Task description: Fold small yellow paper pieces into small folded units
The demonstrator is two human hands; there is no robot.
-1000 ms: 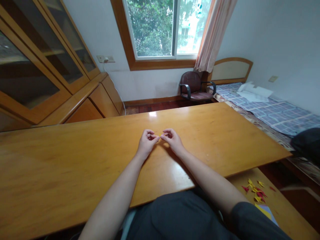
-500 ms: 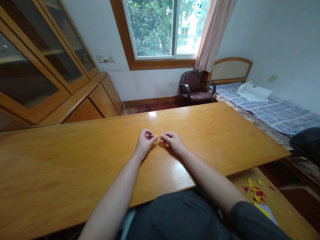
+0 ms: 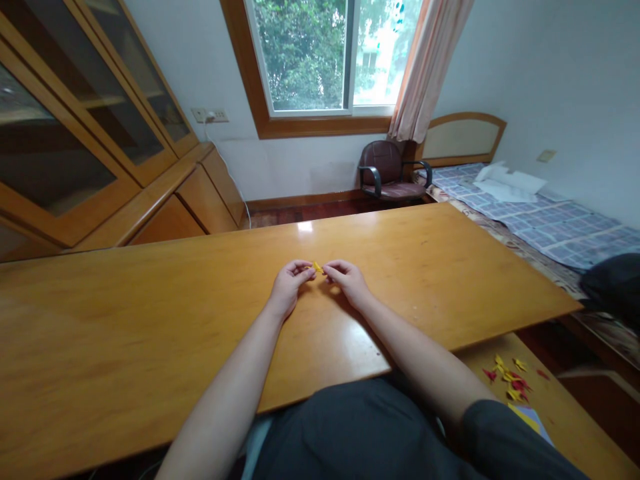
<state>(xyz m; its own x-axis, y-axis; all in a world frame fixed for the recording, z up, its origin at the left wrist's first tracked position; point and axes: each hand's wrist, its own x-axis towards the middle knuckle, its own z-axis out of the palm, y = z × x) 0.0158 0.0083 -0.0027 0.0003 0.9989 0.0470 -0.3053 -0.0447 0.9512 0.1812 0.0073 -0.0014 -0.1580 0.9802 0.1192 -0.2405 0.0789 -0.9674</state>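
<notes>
A small yellow origami crane (image 3: pixel 317 267) is between my two hands, just above the wooden table (image 3: pixel 150 320). My left hand (image 3: pixel 289 288) is closed in a pinch on its left side, thumb against the fingers. From the other side, my right hand (image 3: pixel 350 283) pinches the crane's right end between thumb and forefinger. Fingertips cover parts of the paper, so its full shape is hard to make out. Both forearms reach forward over the table's near edge.
On a lower wooden surface at the right lie several yellow and red folded paper cranes (image 3: pixel 513 380) and some paper sheets (image 3: pixel 537 423). A maroon armchair (image 3: pixel 383 167) stands beyond the table. To the right is a bed (image 3: pixel 535 213); to the left, a glass-fronted cabinet (image 3: pixel 150 193).
More of the yellow paper shows between my fingertips now. My fingers have shifted slightly, and the hands stay at nearly the same place over the table.
</notes>
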